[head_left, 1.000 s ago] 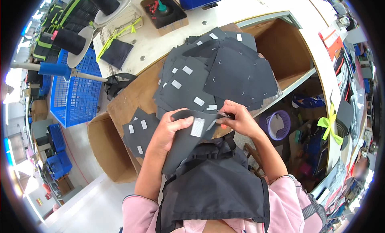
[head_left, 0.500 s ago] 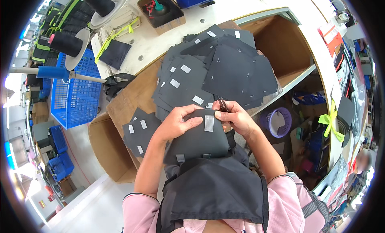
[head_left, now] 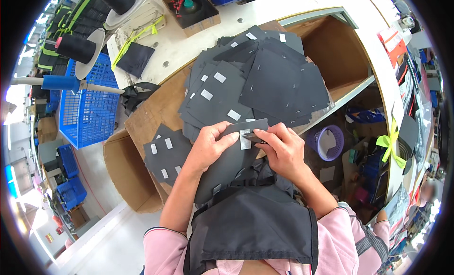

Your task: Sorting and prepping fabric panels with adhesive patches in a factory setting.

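Farthest out to the left of my fingers stands a blue plastic basket (head_left: pixel 87 116), with a cone of black thread (head_left: pixel 78 49) on its white disc just beyond it. Nearer to my left fingers, low on that side, an open cardboard box (head_left: pixel 132 178) sits beside a brown board (head_left: pixel 158 112). Ahead and to the left of my fingers, a small black piece (head_left: pixel 135 60) lies on the white tabletop (head_left: pixel 172 48), next to a bright yellow strip (head_left: pixel 124 50). Just left of my left wrist is a little spread of dark pieces (head_left: pixel 165 154) with pale patches.

My left hand (head_left: pixel 206 146) is closed on the left part of a dark grey sheet (head_left: pixel 222 168), thumb on top, so the sheet hangs below my fingers toward my black apron (head_left: pixel 250 223). Between my two thumbs, near the sheet's upper edge, is a whitish rectangular patch (head_left: pixel 244 143). My right hand (head_left: pixel 287 153) grips a dark pointed tool (head_left: pixel 256 139), its tip over the patch; one right fingertip presses near the sheet's upper right corner.

Straight beyond both sets of fingers, the large heap of dark pieces (head_left: pixel 279 86) overlaps in layers, the left ones bearing pale patches. To the right of my right fingers, lower down, is a purple basket (head_left: pixel 326 154); farther right hangs a yellow-green ribbon (head_left: pixel 388 141).
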### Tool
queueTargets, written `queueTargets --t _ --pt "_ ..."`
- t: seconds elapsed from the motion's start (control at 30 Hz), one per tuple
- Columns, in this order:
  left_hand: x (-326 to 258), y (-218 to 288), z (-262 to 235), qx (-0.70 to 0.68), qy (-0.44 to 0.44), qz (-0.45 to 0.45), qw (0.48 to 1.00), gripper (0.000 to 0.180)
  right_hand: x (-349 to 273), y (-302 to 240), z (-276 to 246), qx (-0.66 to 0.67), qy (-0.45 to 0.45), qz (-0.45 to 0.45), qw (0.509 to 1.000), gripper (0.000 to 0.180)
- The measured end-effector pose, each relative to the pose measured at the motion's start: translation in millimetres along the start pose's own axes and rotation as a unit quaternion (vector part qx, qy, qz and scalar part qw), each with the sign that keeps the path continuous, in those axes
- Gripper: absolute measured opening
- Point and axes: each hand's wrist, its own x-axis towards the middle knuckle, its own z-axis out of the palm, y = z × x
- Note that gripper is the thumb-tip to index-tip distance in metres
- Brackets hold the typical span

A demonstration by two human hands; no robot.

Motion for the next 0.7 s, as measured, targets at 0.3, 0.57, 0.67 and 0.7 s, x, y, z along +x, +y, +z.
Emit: queueTargets --t 0.3,0.57,0.67,0.7 --pt "-6 1 -2 0.021 0.003 0.005 1.000 0.013 -1 2 6 0.039 0.013 0.006 0.999 0.025" --pt "-6 3 -2 0.032 -0.005 0.001 0.999 0.013 -2 -6 5 0.105 0.033 0.061 0.992 0.023" --pt "-4 4 -5 0.006 0.040 0.021 0.999 0.015 11 -3 8 0.177 0.040 0.191 0.965 0.019" --pt "-5 7 -3 -0.058 0.085 0.050 0.993 0.017 0 10 17 0.238 0.058 0.221 0.944 0.024"
